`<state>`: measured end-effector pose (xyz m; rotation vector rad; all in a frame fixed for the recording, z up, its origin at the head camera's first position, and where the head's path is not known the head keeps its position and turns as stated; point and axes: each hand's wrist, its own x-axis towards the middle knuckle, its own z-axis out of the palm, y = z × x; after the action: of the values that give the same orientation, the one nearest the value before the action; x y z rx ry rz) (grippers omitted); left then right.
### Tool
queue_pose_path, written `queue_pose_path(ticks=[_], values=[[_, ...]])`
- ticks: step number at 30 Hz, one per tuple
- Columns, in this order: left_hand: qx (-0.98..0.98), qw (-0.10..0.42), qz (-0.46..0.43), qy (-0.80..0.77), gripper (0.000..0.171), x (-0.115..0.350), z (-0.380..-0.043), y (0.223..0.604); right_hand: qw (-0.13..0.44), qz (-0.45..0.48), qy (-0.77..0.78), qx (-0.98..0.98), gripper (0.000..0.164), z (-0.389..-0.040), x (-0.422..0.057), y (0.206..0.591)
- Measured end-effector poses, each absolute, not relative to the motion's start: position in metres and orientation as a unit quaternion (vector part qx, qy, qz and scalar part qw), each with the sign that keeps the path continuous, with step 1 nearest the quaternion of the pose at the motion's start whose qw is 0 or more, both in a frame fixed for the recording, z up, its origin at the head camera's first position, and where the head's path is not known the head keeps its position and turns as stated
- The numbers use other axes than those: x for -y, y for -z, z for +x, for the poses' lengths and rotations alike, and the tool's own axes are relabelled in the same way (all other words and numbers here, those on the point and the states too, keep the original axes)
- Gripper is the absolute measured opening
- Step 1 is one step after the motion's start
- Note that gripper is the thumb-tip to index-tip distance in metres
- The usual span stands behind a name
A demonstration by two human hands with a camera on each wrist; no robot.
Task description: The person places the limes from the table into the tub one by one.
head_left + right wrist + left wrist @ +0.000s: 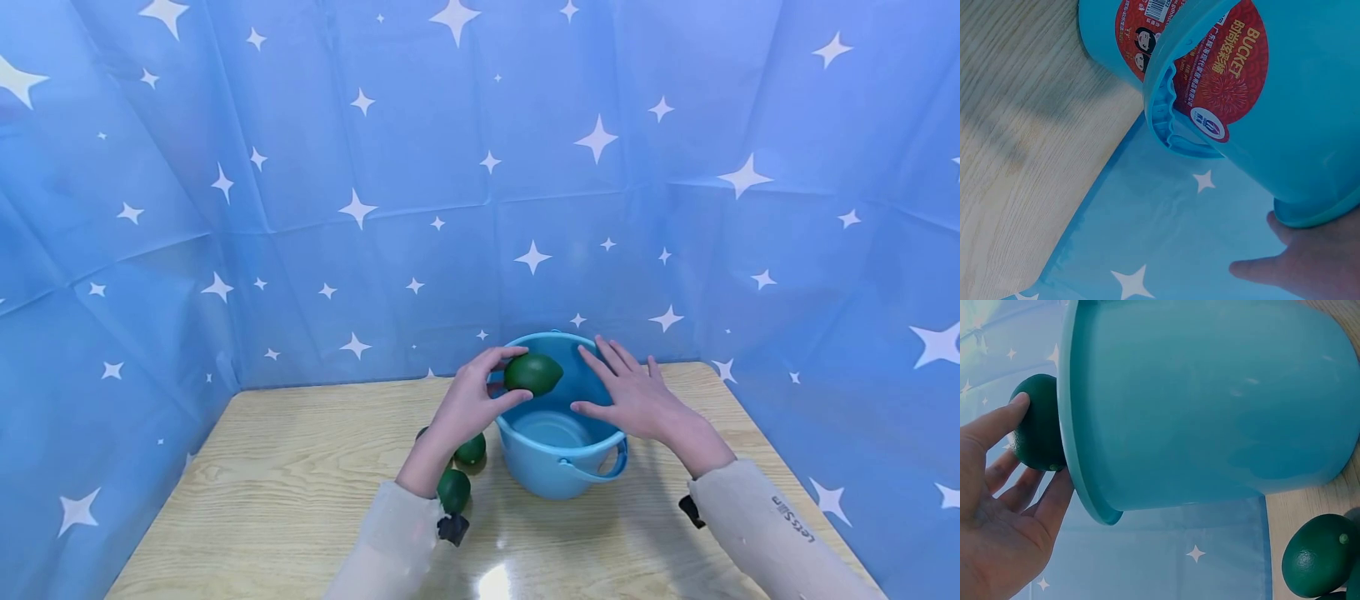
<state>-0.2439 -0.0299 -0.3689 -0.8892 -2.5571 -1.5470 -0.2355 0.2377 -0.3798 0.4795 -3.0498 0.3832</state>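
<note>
A light-blue bucket (540, 467) stands upright on the table, its mouth facing up. My left hand (474, 398) holds a dark green lime (534, 374) between thumb and fingers, over the left part of the bucket's mouth. In the left wrist view the lime (1040, 422) is level with the rim, and a finger lies right at that rim. My right hand (637, 398) is spread with straight fingers over the bucket's right rim, holding nothing. Its fingers (1266, 270) show beside the rim in the right wrist view.
Several more limes (453, 490) lie on the wooden table (300, 483) left of the bucket, partly hidden by my left forearm. The bucket's handle (600, 473) hangs down at its front right. A blue star-patterned cloth (420, 167) encloses the table's back and sides.
</note>
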Motion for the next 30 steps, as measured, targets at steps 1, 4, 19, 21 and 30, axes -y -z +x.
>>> queue_pose_path(ticks=[1,4,19,21,30], values=[[0.819,0.013,-0.284,0.498,0.055,0.030,-0.244,0.369,0.016,0.154,-0.123,0.980,0.092,-0.236,-0.238,0.380],[0.818,0.022,-0.281,0.501,0.060,0.029,-0.243,0.368,0.017,0.154,-0.123,0.980,0.092,-0.236,-0.237,0.380],[0.830,0.050,-0.264,0.489,0.070,0.035,-0.242,0.368,0.012,0.153,-0.126,0.980,0.093,-0.236,-0.236,0.380],[0.830,0.050,-0.264,0.489,0.070,0.037,-0.242,0.368,0.011,0.153,-0.129,0.980,0.093,-0.236,-0.236,0.379],[0.827,0.054,-0.263,0.493,0.071,0.043,-0.242,0.369,0.010,0.153,-0.134,0.979,0.094,-0.236,-0.236,0.380]])
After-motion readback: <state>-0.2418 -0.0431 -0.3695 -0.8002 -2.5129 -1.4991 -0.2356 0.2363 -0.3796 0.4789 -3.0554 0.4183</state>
